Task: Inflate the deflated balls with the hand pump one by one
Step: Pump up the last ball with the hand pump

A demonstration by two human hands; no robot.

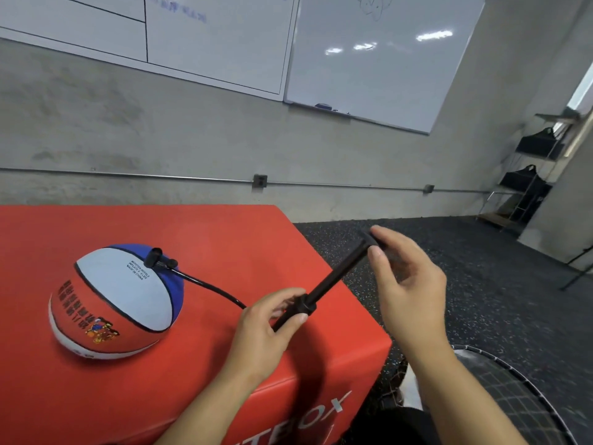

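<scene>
1. The left hand (269, 319) grips the barrel of the black hand pump (324, 287), fingers and thumb curled round it just below the collar where the rod comes out.
2. The right hand (407, 277) holds the pump's T-handle at the top of the rod, thumb and fingertips pinching it, the other fingers loosely curled behind.
3. The rod is drawn out of the barrel and slants toward 1 o'clock, from the left hand up to the right hand.
4. A black hose (211, 289) leaves the pump near the left hand and curves toward 10 o'clock to a black connector (157, 259) seated on top of the ball.
5. The ball (115, 300), in red, white and blue panels with printed lettering, sits at 9 o'clock from the left hand and looks flattened underneath.
6. Ball and hose rest on a red padded box (224, 239), whose corner lies below the hands.
7. At 5 o'clock from the right hand, a black net (513, 396) on a thin hoop shows over the speckled dark floor (481, 284).
8. At 12 o'clock, whiteboards (369, 59) hang on the grey wall.
</scene>
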